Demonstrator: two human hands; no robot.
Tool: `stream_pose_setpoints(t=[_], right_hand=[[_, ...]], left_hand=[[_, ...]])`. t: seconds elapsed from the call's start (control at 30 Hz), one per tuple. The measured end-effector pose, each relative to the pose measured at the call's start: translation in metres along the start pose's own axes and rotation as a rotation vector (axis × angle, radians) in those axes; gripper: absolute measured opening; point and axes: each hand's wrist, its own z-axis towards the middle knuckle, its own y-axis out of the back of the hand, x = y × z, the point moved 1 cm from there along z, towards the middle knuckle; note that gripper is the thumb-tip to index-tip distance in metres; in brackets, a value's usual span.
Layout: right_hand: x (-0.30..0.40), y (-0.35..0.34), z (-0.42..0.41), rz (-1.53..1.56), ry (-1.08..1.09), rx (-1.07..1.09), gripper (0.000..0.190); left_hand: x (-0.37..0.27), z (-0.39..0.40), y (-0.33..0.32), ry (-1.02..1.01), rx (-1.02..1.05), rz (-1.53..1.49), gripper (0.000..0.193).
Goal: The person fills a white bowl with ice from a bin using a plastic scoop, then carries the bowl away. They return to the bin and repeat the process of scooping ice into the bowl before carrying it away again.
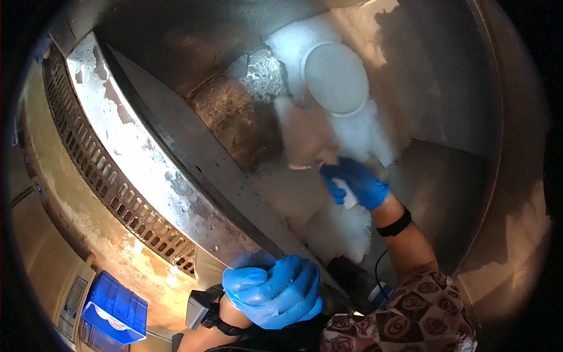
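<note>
My right hand (355, 182), in a blue glove, grips the white handle of a wide-bladed metal tool (308, 132), blurred by motion; its exact kind cannot be told. The blade is over white, fluffy foam or ice (360, 132) inside a large metal tank (444, 97). Beyond it a round, pale disc-like thing with a white rim (336, 79) sits in the white mass. My left hand (275, 290), also blue-gloved, has its fingers curled over the tank's wet metal rim (158, 176) near my body.
A perforated metal strip (118, 189) runs outside the rim. Lower left are a blue plastic basket (116, 303) and a device with a display panel (75, 292). A dark cable (377, 268) hangs beside my right forearm. Clear, glassy ice or liquid (264, 75) shows near the disc.
</note>
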Motion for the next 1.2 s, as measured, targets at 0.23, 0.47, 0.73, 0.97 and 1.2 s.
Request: stream_pose_setpoints(t=[0.23,0.47,0.73,0.97,1.2], right_hand=[[-0.062,-0.028,0.108,-0.363,-0.252,-0.09,0.014],[-0.068,-0.04,0.257,-0.7,0.375,-0.574,0.028],[-0.019,-0.019,0.317,-0.441,0.419,-0.529,0.033],[0.003,-0.072,0.206,-0.406,0.67,-0.58,0.041],[0.018,-0.023,0.075,-0.078,0.462,-0.267,0.013]], left_hand=[[-0.002,-0.005,0.0,-0.09,0.041,0.073,0.035],[0.013,0.008,0.005,-0.204,-0.129,0.053,0.006],[0.012,0.003,0.003,-0.211,-0.134,0.078,0.006],[0.008,-0.006,0.005,-0.177,-0.12,0.146,0.006],[0.002,-0.008,-0.007,-0.187,-0.075,0.039,0.026]])
